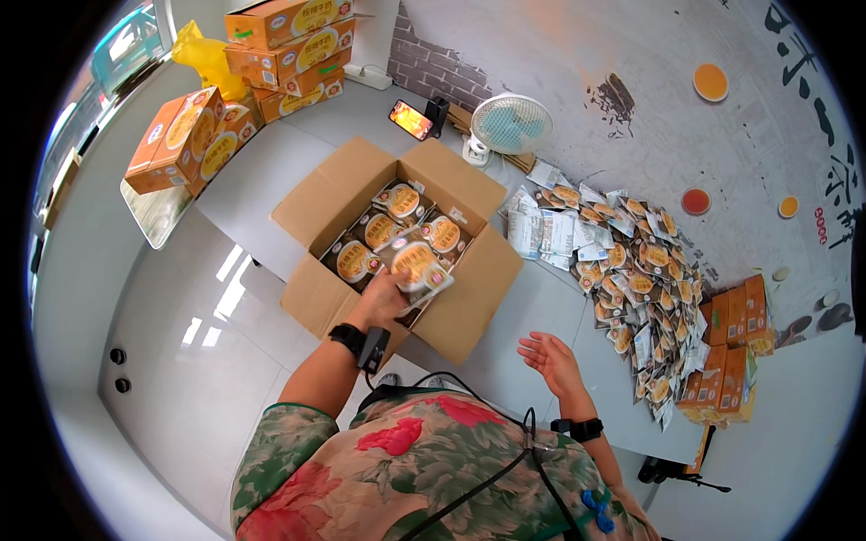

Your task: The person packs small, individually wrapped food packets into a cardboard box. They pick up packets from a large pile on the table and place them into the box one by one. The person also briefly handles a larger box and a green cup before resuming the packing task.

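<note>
A cardboard carton (467, 297) stands in front of me with its flaps folded out. Inside lie several brown sachets (355, 260) with round orange labels, set in rows. My left hand (384, 297) reaches over the near edge and pinches one sachet (418, 265) by its near end, above the others in the carton. Part of the row beneath it is hidden by hand and sachet. To the right of the carton, my right hand (549, 360) hovers above the table with fingers apart and nothing in it. Further right spreads a large heap of similar sachets (639, 280).
Orange printed boxes are stacked at the back left (291, 51), on a low stand (179, 142) and at the right (727, 351). A small fan (511, 125) and a propped phone (411, 120) stand behind the carton. A black cable (473, 389) hangs across my front.
</note>
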A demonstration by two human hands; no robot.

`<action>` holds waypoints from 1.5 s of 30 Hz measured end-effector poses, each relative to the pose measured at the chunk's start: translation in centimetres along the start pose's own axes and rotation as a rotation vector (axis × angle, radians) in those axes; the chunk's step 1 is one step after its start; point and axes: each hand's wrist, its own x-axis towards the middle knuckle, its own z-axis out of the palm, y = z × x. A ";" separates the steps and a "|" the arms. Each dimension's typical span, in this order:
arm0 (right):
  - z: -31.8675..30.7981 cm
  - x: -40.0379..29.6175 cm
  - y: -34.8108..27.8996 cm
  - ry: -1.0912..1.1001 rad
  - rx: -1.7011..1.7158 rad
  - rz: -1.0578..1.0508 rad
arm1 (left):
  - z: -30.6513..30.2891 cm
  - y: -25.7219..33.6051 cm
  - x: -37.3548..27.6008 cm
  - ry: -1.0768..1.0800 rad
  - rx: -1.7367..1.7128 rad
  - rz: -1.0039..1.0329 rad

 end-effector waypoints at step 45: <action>-12.0 -0.4 3.1 0.232 0.277 -0.124 | -12.3 8.0 12.0 -0.008 1.247 0.217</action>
